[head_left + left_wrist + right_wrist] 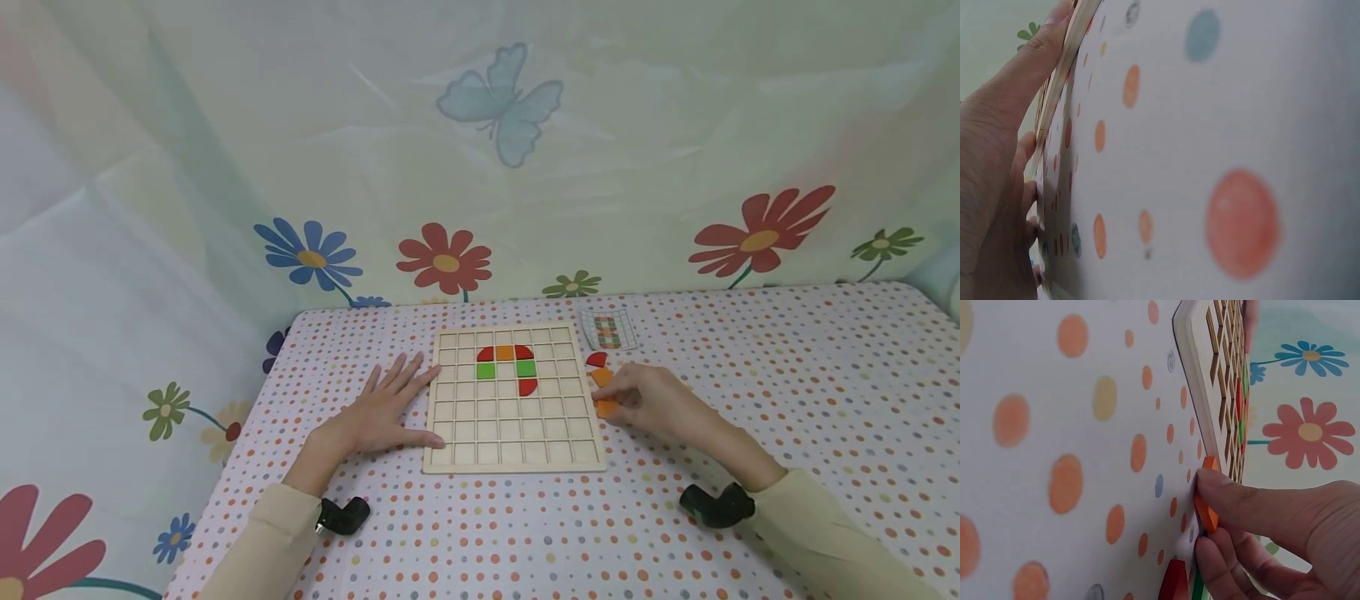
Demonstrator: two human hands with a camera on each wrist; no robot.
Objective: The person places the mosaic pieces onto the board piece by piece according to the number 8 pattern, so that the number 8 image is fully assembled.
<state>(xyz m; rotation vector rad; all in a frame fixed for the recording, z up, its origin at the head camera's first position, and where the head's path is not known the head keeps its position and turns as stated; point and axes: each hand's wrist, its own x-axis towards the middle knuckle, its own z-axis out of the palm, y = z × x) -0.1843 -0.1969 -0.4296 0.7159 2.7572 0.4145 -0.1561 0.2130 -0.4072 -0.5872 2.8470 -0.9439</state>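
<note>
A wooden grid board [487, 431] lies flat on the table, with several red, orange and green tiles set in its upper middle cells. With fingers spread, my left hand [382, 414] rests at the board's left edge; its thumb [1029, 69] touches the rim in the left wrist view. My right hand [656, 406] is beside the board's right edge and pinches an orange tile [1208, 514] between thumb and fingers. Another orange tile [602, 377] and a red tile [597, 359] lie just above that hand. Below the fingers in the right wrist view is a green piece [1198, 586], partly hidden.
A small printed pattern card [608, 329] lies beyond the board's upper right corner. The table has a dotted cloth [480, 533], and a flowered curtain [600, 183] hangs behind it. A red piece [1174, 582] shows low in the right wrist view.
</note>
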